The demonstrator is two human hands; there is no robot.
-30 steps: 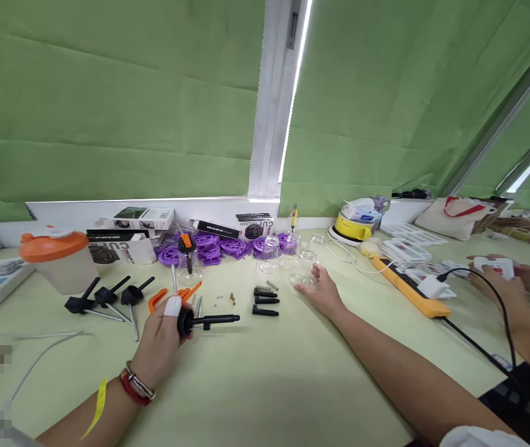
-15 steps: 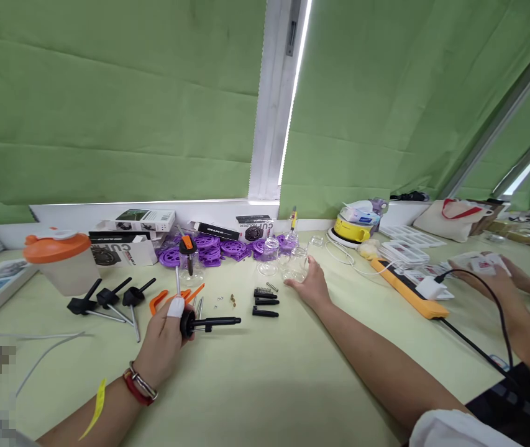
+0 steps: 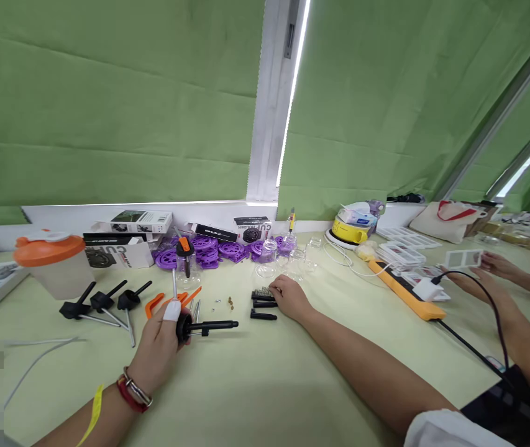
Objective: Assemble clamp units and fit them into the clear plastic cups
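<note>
My left hand point(image 3: 158, 351) grips a black knob-headed part with a long rod point(image 3: 202, 325) that points right over the pale green table point(image 3: 255, 385). A white cot covers the tip of one of its fingers. My right hand point(image 3: 289, 297) rests palm down beside a few small black pieces and a spring point(image 3: 263, 302), fingers touching or almost touching them. Just behind it stand several clear glass jars point(image 3: 287, 259). Orange plastic clips point(image 3: 171, 300) and thin metal pins lie in front of my left hand.
Three black T-shaped parts point(image 3: 104, 302) lie left, near an orange-lidded container point(image 3: 50, 261). Purple discs point(image 3: 209, 248) and boxes point(image 3: 120, 245) line the back. A yellow power strip point(image 3: 404, 288) with a black cable runs right. Another person's hands point(image 3: 483, 273) hold a white card.
My right hand has drawn back from the glass jars, down and left to the small black pieces. My left hand barely moved. The other person's hands lifted a white card.
</note>
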